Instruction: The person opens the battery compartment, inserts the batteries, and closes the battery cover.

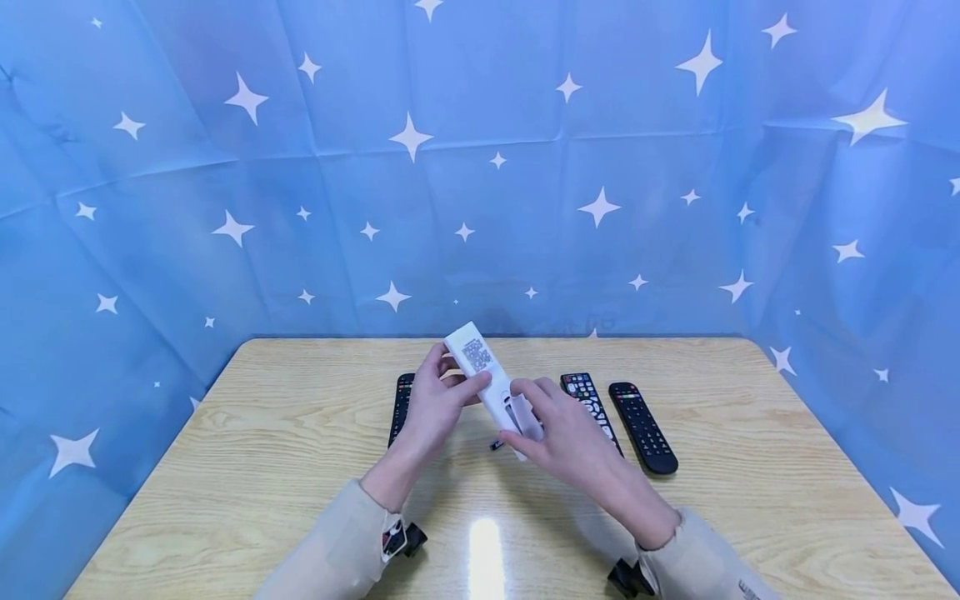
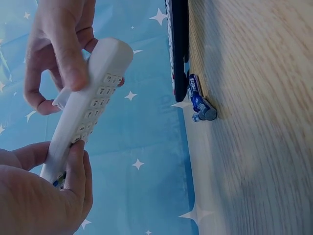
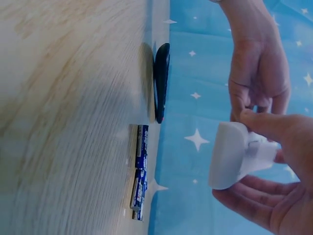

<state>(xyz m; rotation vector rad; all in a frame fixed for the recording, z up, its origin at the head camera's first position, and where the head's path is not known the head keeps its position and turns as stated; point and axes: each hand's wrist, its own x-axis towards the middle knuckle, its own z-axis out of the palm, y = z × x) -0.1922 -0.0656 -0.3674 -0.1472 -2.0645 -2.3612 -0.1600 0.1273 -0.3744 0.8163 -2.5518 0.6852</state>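
My left hand grips a white remote control by its upper part, thumb across the back and fingers under the button side. The remote is held tilted above the table, back face up, with a printed label near its far end. At its near end my right hand holds the white battery cover, which stands lifted off the back at an angle. The right thumb rests at the remote's end. Below, several blue batteries lie on the table, largely hidden in the head view.
A black remote lies behind my left hand. To the right lie a black remote with white buttons, partly covered by my right hand, and another black remote. A starry blue cloth hangs behind the wooden table.
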